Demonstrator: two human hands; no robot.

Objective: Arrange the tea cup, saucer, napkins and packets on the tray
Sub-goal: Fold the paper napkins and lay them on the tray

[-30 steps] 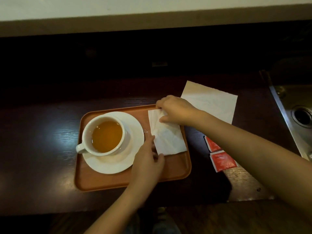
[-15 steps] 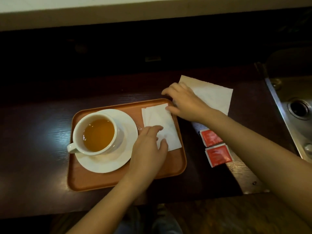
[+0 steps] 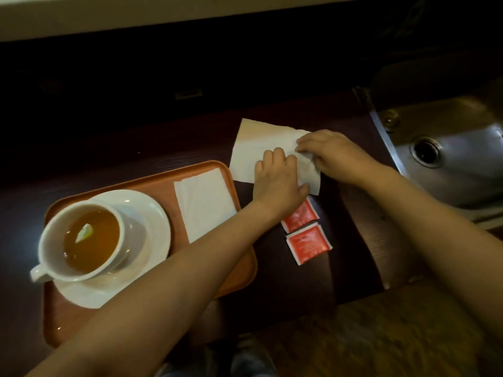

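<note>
A white cup (image 3: 81,240) of amber tea stands on a white saucer (image 3: 152,213) at the left of the orange tray (image 3: 239,268). A folded white napkin (image 3: 204,202) lies on the tray's right part. A larger white napkin (image 3: 255,145) lies on the dark counter beyond the tray. My left hand (image 3: 277,180) presses flat on its near edge. My right hand (image 3: 332,153) pinches its right corner, which is lifted and creased. Two red packets (image 3: 307,240) lie on the counter just below the left hand.
A steel sink (image 3: 449,159) with a round drain (image 3: 426,152) sits at the right, close to my right forearm. The dark wooden counter (image 3: 136,148) runs behind the tray. A patterned floor (image 3: 381,336) shows below the counter's front edge.
Both hands left the folded napkin on the tray and moved right onto the larger napkin. The right hand took hold of its corner. The view shifted, so the tray appears lower left.
</note>
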